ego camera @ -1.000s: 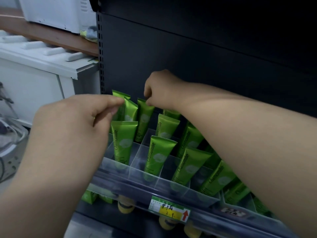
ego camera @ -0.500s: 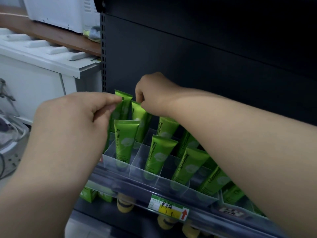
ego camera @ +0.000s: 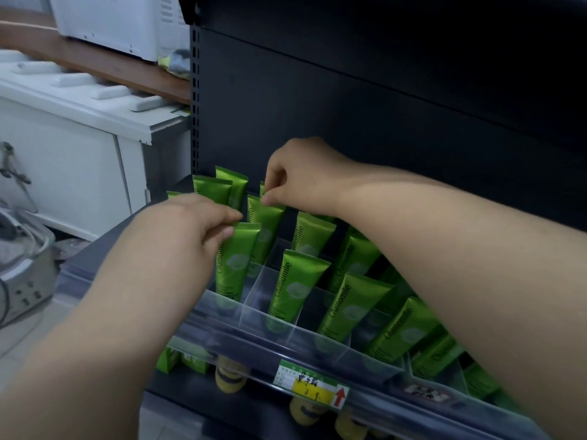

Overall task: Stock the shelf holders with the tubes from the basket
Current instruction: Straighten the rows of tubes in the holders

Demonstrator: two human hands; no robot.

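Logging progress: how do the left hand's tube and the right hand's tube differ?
The left hand pinches the front-row tube, most of its front showing. The right hand pinches the second-row tube, partly hidden behind it. Both are green, crimped end up.

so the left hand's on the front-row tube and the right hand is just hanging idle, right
No: the head view shows the right hand pinching the top of the second-row tube. The left hand is on the front-row tube, as you said.

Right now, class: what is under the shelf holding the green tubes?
Yellow rounded items and green boxes show below; the price rail covers the rest.
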